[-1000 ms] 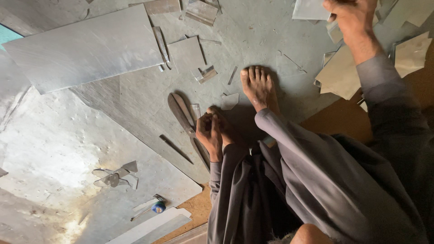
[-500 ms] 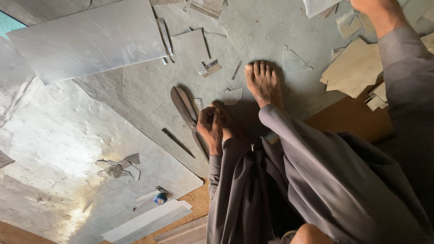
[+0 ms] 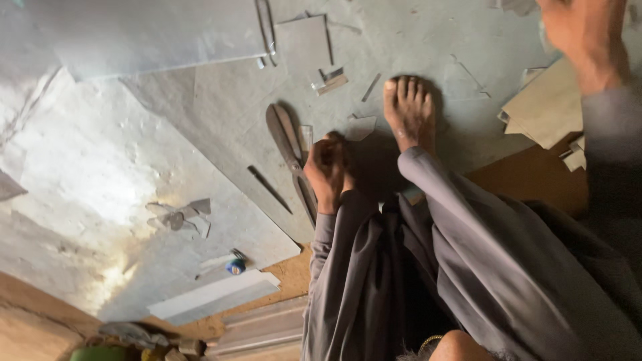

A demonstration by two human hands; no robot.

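One pair of shears (image 3: 289,155), two hands.

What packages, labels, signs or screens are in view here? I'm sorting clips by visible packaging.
None can be made out.
Small blue round thing: lies near the sheet's lower edge; whether it is a package or bears a label cannot be told.
Beige sheets: stacked at upper right, plain.

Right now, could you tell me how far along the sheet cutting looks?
Done: small offcuts and a thin strip lie on the floor. In hand: the left hand rests curled beside the big shears, grip unclear; the right hand, blurred, is raised above the tan pieces. Left: the large sheet looks whole.
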